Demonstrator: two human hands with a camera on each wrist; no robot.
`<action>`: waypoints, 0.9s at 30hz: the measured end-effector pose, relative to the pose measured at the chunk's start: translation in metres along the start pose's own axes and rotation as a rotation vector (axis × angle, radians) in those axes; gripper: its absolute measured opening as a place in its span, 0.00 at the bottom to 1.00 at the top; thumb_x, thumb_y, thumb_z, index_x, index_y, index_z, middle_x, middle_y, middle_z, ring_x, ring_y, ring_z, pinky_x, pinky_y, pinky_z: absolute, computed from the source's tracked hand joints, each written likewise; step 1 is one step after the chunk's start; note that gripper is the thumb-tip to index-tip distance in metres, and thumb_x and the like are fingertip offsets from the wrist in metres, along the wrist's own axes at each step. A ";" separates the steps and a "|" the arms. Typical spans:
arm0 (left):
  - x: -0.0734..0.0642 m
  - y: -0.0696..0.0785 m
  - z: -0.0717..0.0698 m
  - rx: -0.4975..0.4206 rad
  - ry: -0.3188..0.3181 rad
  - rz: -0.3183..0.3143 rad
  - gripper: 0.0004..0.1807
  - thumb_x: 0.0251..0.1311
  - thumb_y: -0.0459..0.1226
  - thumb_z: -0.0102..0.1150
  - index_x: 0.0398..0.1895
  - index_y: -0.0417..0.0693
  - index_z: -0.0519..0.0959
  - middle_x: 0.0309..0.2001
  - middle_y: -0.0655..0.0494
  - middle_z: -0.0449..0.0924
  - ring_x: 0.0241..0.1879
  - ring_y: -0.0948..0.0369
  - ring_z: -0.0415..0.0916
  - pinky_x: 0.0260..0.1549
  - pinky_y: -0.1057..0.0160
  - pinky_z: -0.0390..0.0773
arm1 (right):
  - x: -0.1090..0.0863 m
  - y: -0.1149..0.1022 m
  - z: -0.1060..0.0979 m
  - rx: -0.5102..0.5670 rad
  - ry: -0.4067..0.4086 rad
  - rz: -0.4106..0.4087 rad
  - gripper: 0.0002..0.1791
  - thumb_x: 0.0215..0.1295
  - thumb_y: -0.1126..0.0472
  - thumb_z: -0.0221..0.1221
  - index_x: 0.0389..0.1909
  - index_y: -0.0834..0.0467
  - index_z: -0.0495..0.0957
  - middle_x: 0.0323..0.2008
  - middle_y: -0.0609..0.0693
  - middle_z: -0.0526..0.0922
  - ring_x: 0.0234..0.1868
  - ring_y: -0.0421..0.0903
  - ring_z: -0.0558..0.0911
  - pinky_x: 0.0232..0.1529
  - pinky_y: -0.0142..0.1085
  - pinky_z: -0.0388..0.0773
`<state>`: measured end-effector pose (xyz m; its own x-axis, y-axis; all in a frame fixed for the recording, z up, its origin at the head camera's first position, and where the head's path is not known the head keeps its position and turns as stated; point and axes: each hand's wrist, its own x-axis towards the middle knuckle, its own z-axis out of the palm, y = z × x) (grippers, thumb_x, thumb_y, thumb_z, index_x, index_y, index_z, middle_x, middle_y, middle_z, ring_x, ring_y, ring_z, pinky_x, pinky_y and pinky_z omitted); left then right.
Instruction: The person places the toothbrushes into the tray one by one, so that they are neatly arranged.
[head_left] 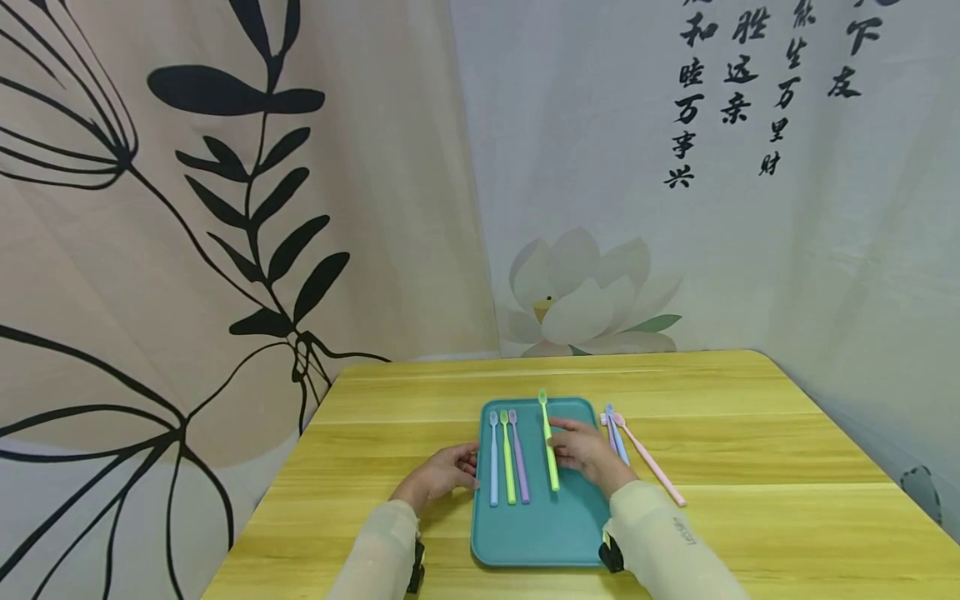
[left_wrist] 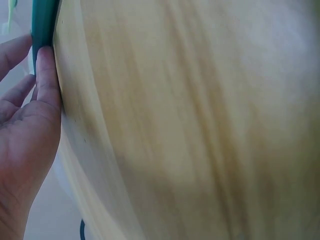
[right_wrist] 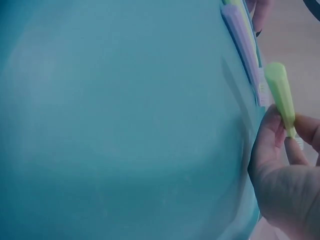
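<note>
A yellow-green toothbrush [head_left: 551, 454] is pinched between the thumb and fingers of my right hand [head_left: 588, 454], over the teal tray [head_left: 540, 537]. Its brush head points to the tray's far edge. My left hand [head_left: 446, 473] holds the tray's left rim; the left wrist view has the rim [left_wrist: 45, 25] between its fingers. On the tray's left half, a blue toothbrush [head_left: 493, 467], a green toothbrush [head_left: 508, 467] and a purple toothbrush [head_left: 521, 467] lie side by side, heads away from me. The right wrist view shows the held toothbrush's handle end [right_wrist: 277, 80] raised toward the camera.
Right of the tray, a pink toothbrush [head_left: 656, 467] lies slanted on the wooden table [head_left: 787, 517]. Beside it is a blue toothbrush [head_left: 619, 442], partly hidden by my right hand. A printed cloth [head_left: 397, 208] hangs behind the table's far edge.
</note>
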<state>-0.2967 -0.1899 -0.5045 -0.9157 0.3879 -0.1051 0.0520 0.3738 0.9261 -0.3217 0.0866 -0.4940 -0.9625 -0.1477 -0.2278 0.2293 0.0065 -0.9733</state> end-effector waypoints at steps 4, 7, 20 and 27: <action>0.000 0.001 0.000 -0.003 0.003 -0.004 0.42 0.51 0.21 0.65 0.72 0.29 0.60 0.46 0.46 0.73 0.43 0.54 0.69 0.47 0.58 0.73 | 0.000 0.001 0.005 0.000 -0.009 0.002 0.29 0.65 0.71 0.57 0.69 0.64 0.68 0.45 0.62 0.81 0.38 0.48 0.80 0.40 0.41 0.80; -0.001 0.001 0.001 -0.005 0.006 -0.007 0.42 0.51 0.21 0.65 0.72 0.28 0.60 0.46 0.45 0.73 0.44 0.54 0.69 0.47 0.58 0.73 | 0.000 0.002 0.008 0.004 -0.011 0.003 0.29 0.65 0.71 0.57 0.69 0.64 0.68 0.46 0.63 0.80 0.37 0.48 0.80 0.39 0.41 0.80; -0.003 0.003 0.002 -0.014 0.004 0.004 0.41 0.51 0.20 0.64 0.71 0.27 0.60 0.46 0.43 0.73 0.43 0.53 0.68 0.46 0.58 0.73 | -0.003 -0.001 0.020 -0.032 0.004 0.035 0.28 0.66 0.71 0.57 0.68 0.66 0.69 0.46 0.62 0.81 0.39 0.49 0.80 0.41 0.42 0.80; -0.004 0.003 0.002 -0.015 0.002 0.008 0.41 0.52 0.20 0.64 0.71 0.27 0.59 0.45 0.43 0.72 0.43 0.53 0.68 0.45 0.59 0.73 | -0.002 0.001 0.026 -0.052 0.017 0.045 0.28 0.66 0.70 0.57 0.67 0.66 0.69 0.46 0.60 0.80 0.40 0.50 0.79 0.41 0.42 0.80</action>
<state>-0.2919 -0.1883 -0.5017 -0.9160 0.3894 -0.0966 0.0537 0.3576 0.9323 -0.3157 0.0617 -0.4936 -0.9538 -0.1288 -0.2714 0.2651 0.0641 -0.9621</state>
